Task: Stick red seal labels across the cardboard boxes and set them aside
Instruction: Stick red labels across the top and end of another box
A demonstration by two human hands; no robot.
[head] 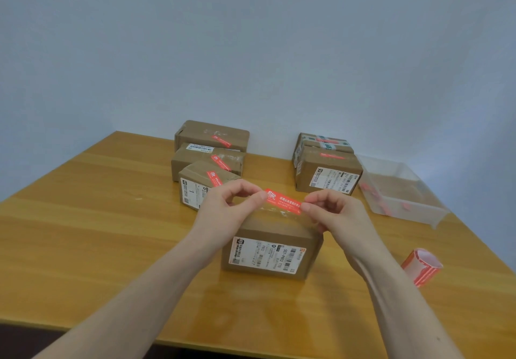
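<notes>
The wooden worktop (111,219) carries a cardboard box (272,250) near its front middle. Behind it to the left, three sealed boxes (209,160) stand in a row running back toward the wall. Two more boxes (326,169) sit at the back right, beside a clear plastic tray (405,208). A roll of red labels (421,266) lies near the right edge.

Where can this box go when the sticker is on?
Bare table lies left of the near box, and a gap runs between the left boxes and the right boxes. The right side is crowded by the plastic tray and sticker roll.
</notes>
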